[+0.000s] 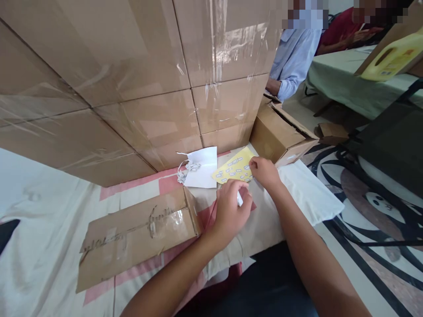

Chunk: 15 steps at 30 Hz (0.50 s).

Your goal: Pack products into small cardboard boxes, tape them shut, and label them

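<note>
My left hand (233, 209) is curled around a small white piece (239, 199), perhaps folded paper; its kind is not clear. My right hand (264, 171) is closed, its fingers at the right edge of a yellow sheet (228, 170); what they hold, if anything, is hidden. Several small white outlined rectangles show on the yellow sheet. Left of it, a white sheet (206, 169) lies on the cloth, a small heap of white-and-grey scraps (188, 171) at its left side.
Behind the sheets rises a wall of taped cardboard boxes (148, 88). A flat box (139, 233) lies left, an open carton (280, 132) right. White cloth (310, 193) spreads beside my right arm. Another person's sleeve (294, 61) and a yellow jug (390, 59) are farther back.
</note>
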Tool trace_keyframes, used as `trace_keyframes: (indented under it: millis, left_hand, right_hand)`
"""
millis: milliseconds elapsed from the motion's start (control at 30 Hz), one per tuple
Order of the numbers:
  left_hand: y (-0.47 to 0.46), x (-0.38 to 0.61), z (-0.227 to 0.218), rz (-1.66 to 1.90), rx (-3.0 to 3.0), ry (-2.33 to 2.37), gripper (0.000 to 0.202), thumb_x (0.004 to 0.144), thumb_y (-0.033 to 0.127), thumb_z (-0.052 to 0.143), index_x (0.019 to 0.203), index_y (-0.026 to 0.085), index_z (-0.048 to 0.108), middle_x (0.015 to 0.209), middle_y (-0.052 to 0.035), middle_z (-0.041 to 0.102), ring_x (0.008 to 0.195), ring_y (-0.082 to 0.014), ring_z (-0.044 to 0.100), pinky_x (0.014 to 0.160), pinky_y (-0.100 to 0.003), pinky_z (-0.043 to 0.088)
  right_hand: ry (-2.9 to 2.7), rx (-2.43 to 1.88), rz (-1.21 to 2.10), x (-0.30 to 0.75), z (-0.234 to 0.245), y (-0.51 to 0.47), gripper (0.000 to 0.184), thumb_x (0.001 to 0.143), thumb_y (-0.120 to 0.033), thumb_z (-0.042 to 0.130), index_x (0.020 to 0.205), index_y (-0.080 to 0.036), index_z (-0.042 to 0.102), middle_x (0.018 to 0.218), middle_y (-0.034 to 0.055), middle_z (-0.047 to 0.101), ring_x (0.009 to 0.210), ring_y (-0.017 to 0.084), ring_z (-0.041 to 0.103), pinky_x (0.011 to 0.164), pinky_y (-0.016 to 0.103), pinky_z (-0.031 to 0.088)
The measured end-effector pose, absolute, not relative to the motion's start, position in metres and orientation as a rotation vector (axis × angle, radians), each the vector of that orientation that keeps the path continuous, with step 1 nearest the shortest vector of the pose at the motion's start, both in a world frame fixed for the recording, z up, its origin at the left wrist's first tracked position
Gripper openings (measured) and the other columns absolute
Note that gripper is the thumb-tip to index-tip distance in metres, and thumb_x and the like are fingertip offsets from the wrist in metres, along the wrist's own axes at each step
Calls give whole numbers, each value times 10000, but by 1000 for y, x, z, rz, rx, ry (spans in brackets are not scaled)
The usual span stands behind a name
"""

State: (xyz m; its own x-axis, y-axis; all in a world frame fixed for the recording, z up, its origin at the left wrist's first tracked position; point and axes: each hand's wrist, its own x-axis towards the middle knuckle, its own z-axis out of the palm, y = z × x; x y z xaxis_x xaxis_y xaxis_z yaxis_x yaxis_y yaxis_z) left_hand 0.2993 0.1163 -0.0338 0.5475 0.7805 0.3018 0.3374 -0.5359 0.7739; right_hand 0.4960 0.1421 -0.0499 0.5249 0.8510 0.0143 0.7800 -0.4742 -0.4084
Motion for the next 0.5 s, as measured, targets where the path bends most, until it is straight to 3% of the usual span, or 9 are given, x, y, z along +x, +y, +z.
trace_keyframes:
  millis: [100, 233, 333, 500]
  left_hand:
    - [127, 317, -21, 604, 2452, 974, 151, 970, 211, 486, 1041, 211, 619, 1084, -62, 692, 1043, -260, 614, 936, -463, 421]
    - [149, 335, -14, 231, 2723, 898, 263, 909, 40, 407, 978, 171, 624, 1128, -120, 685, 1153, -311, 560, 936, -506, 398]
    - [166, 342, -19, 110, 2691, 868, 299, 855, -15, 402, 934, 181, 613, 1232, -105, 681, 1268, -317, 509, 973, -531, 391]
    - [176, 345, -28, -8, 2649, 862, 284, 863, 34, 408, 966, 197, 616, 1492, -52, 561, 1408, -326, 394, 1075, -616, 320]
  right_hand:
    - [-1352, -2414, 253, 500, -52, 139, 196, 875, -129, 525, 837, -216, 697, 933, 46, 741, 771, 184, 612, 614, 269, 332]
    - [-1373, -2424, 241, 499, -54, 140, 198, 860, -124, 539, 813, -213, 710, 929, 49, 753, 781, 191, 624, 618, 275, 326]
    - [-1407, -2407, 227, 499, -54, 140, 194, 868, -140, 548, 835, -217, 723, 944, 48, 760, 803, 195, 636, 630, 278, 336]
    - [-1477, -2349, 216, 503, -58, 138, 193, 880, -156, 550, 853, -220, 729, 955, 39, 754, 814, 188, 634, 650, 280, 352]
